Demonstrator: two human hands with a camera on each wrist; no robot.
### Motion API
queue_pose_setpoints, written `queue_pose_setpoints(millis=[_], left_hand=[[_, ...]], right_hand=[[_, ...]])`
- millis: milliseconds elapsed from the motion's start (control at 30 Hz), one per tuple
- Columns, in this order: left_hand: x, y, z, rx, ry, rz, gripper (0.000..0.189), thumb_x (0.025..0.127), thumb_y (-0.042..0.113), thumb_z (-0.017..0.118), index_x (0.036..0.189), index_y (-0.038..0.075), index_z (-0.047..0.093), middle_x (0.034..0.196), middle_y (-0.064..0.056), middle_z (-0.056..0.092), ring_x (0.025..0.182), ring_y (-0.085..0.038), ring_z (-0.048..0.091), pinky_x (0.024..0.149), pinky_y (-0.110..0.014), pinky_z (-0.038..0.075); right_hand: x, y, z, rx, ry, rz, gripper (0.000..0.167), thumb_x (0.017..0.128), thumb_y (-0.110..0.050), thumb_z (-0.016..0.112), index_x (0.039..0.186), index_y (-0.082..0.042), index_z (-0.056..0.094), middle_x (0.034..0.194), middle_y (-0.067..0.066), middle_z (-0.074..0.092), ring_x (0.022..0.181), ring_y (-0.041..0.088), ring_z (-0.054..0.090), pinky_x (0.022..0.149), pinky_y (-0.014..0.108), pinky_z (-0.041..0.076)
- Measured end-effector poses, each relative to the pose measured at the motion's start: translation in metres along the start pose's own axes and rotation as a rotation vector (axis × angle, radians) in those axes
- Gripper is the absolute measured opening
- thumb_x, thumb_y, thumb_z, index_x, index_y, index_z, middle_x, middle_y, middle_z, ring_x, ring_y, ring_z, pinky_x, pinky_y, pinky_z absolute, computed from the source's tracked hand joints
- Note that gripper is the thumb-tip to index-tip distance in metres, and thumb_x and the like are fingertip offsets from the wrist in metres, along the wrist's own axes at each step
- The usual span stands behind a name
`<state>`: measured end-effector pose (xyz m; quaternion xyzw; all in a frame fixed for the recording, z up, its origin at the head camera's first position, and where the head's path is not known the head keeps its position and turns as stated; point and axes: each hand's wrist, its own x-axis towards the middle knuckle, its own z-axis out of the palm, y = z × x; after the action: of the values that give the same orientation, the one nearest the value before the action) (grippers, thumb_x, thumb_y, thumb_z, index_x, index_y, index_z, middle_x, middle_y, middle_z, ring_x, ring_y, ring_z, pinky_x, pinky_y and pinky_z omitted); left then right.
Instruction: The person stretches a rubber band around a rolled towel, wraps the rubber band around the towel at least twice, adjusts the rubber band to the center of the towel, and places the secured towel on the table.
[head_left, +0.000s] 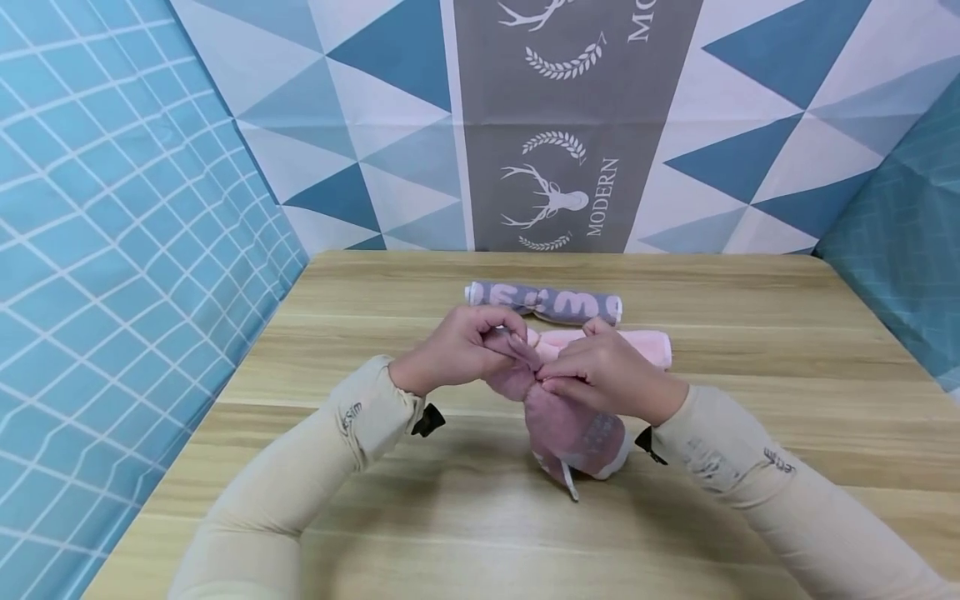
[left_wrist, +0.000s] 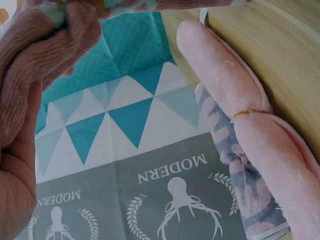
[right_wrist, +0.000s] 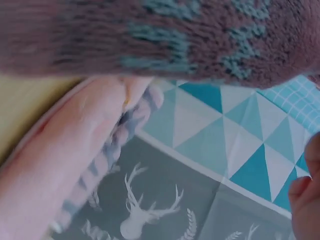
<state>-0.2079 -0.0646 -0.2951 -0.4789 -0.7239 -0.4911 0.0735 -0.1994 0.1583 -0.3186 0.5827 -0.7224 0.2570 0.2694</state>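
A dusty-pink towel [head_left: 573,429] with pale lettering is held up over the table by both hands, narrowed near its middle. My left hand [head_left: 472,346] pinches its upper part between thumb and fingers. Close beside it, my right hand [head_left: 611,372] pinches the towel at the narrowed part. In the left wrist view the towel [left_wrist: 50,60] hangs in folds over the left hand [left_wrist: 17,190]. The right wrist view shows the towel [right_wrist: 210,45] stretched across the top, its blue-green pattern visible, with part of the right hand [right_wrist: 307,200] at the edge.
Just behind the hands lies a light-pink rolled towel [head_left: 651,347], cinched by a thin orange-brown band [left_wrist: 250,112]. Beyond it is a grey-and-pink rolled towel [head_left: 577,305], also narrowed in the middle. The wooden table [head_left: 750,350] meets a patterned cloth backdrop [head_left: 405,150].
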Motion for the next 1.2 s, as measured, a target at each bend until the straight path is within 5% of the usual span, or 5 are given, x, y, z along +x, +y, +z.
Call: queue_pose_setpoints(millis=[167, 433, 667, 933, 1200], left_hand=[[0.003, 0.0, 0.004, 0.02, 0.022, 0.031, 0.013, 0.072, -0.018, 0.059, 0.077, -0.006, 0.061, 0.077, -0.016, 0.063, 0.072, -0.013, 0.053, 0.06, -0.025, 0.047], [0.015, 0.014, 0.006, 0.133, 0.065, 0.035, 0.016, 0.073, -0.017, 0.059, 0.075, -0.001, 0.062, 0.072, -0.008, 0.062, 0.066, -0.011, 0.053, 0.059, -0.023, 0.046], [0.016, 0.015, -0.003, 0.114, 0.106, -0.004, 0.013, 0.073, -0.015, 0.061, 0.08, -0.005, 0.064, 0.079, -0.015, 0.066, 0.073, -0.017, 0.06, 0.067, -0.026, 0.05], [0.014, 0.014, -0.024, -0.23, -0.175, 0.101, 0.02, 0.071, -0.025, 0.055, 0.089, -0.019, 0.058, 0.086, -0.028, 0.062, 0.083, -0.013, 0.064, 0.071, -0.03, 0.053], [0.013, 0.009, -0.025, -0.165, -0.039, -0.022, 0.011, 0.071, -0.02, 0.057, 0.082, -0.017, 0.059, 0.08, -0.027, 0.062, 0.07, -0.011, 0.06, 0.063, -0.022, 0.05]], right_hand=[[-0.005, -0.004, 0.007, 0.271, -0.057, 0.216, 0.006, 0.077, 0.001, 0.073, 0.081, -0.003, 0.072, 0.063, -0.006, 0.062, 0.057, 0.002, 0.049, 0.067, 0.029, 0.027], [0.002, -0.026, 0.019, 0.507, 0.128, 0.711, 0.005, 0.079, 0.006, 0.064, 0.076, 0.004, 0.065, 0.056, -0.008, 0.035, 0.055, 0.005, 0.034, 0.051, 0.021, 0.032], [0.006, -0.022, 0.015, 0.54, 0.074, 0.659, 0.007, 0.082, 0.007, 0.058, 0.076, 0.004, 0.061, 0.058, -0.011, 0.04, 0.057, 0.003, 0.039, 0.052, 0.02, 0.035], [0.005, -0.016, -0.012, 0.687, -0.103, 0.387, 0.014, 0.074, 0.013, 0.052, 0.072, 0.0, 0.056, 0.053, 0.004, 0.037, 0.053, 0.0, 0.035, 0.041, 0.023, 0.03], [0.004, -0.012, -0.018, 0.519, -0.145, 0.271, 0.021, 0.067, 0.01, 0.054, 0.069, -0.011, 0.059, 0.055, -0.002, 0.038, 0.056, 0.009, 0.036, 0.047, 0.019, 0.032]])
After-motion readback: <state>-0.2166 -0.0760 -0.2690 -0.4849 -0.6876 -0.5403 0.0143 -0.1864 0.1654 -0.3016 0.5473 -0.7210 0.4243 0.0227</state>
